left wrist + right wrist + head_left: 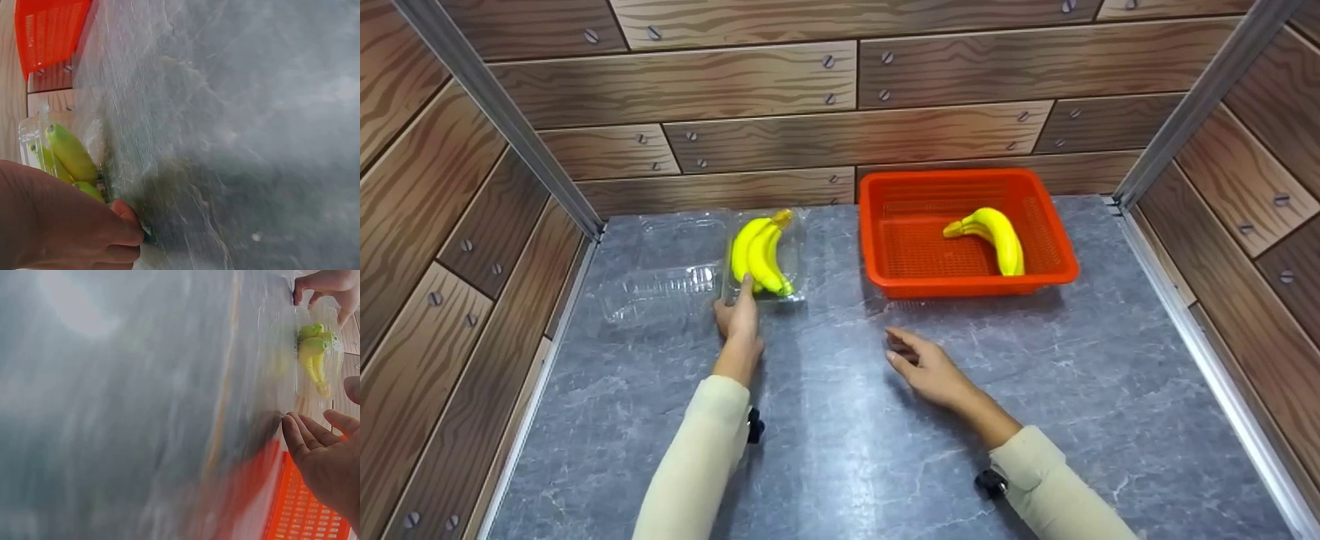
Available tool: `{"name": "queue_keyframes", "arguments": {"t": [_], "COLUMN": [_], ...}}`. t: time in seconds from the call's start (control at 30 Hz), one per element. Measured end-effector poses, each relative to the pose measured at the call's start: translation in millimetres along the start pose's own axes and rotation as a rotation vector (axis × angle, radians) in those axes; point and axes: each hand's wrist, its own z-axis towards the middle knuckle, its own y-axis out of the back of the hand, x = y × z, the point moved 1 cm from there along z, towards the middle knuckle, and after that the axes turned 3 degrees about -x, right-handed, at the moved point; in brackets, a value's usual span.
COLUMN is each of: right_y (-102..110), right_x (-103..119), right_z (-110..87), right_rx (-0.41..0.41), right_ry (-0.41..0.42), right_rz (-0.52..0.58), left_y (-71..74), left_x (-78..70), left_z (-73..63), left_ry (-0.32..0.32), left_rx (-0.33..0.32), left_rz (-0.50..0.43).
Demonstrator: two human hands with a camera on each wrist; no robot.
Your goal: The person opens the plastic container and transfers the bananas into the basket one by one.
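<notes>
A bunch of yellow bananas lies in one half of a clear plastic clamshell box. The box's other half, the clear lid, is spread out to the left. My left hand grips the near left corner of the filled half, thumb on top beside the bananas; in the left wrist view its fingers curl low at the box's edge. Over the table in front of the red basket, my right hand holds nothing, its fingers loosely extended. The right wrist view shows the right hand apart from the box.
A red plastic basket stands at the back right with another bunch of bananas inside it. Wood-patterned walls and metal corner posts enclose the grey marbled table at the back and sides.
</notes>
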Motion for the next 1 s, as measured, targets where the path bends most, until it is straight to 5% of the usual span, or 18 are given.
{"name": "queue_keyframes", "arguments": {"t": [0.5, 0.83, 1.0], "right_y": [-23.1, -46.9, -52.2], "right_x": [25.3, 56.9, 66.4], "right_z": [19.7, 74.6, 97.0], "right_rx": [-0.004, -0.119, -0.181], "right_ry": [-0.007, -0.017, -0.094], "right_rz": [0.029, 0.105, 0.076], "left_y": [46.7, 66.4, 67.3], "left_x": [26.2, 39.0, 41.8], "left_z": [-26.4, -26.7, -25.5], "left_ry": [-0.064, -0.163, -0.170], "left_rx": [0.140, 0.170, 0.190], "left_rz": [0.117, 0.124, 0.082]}}
